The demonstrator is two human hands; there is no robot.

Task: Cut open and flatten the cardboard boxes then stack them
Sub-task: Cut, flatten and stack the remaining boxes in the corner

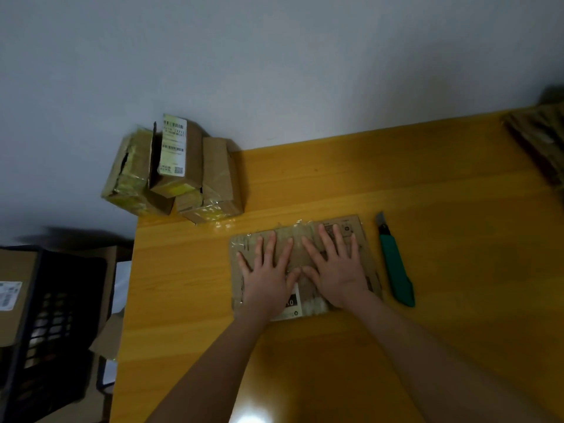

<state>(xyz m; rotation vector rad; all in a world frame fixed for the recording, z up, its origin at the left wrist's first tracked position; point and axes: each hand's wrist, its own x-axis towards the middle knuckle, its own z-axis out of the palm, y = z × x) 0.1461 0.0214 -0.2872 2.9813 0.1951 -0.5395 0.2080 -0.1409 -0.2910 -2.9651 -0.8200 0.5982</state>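
Note:
A flattened cardboard box [364,257] lies on the yellow wooden table [442,178], with clear tape along its far edge. My left hand [268,270] and my right hand [335,264] press down flat on it side by side, fingers spread and straight. A green utility knife [396,267] lies on the table just right of the cardboard, blade pointing away from me. Three taped cardboard boxes [183,169] stand piled at the table's far left corner against the wall, with yellow tape and a white shipping label.
A stack of flattened cardboard [540,141] sits at the table's far right edge. Left of the table, on the floor, stand a black plastic crate [45,331] and more cardboard boxes [12,300]. A grey wall runs behind the table.

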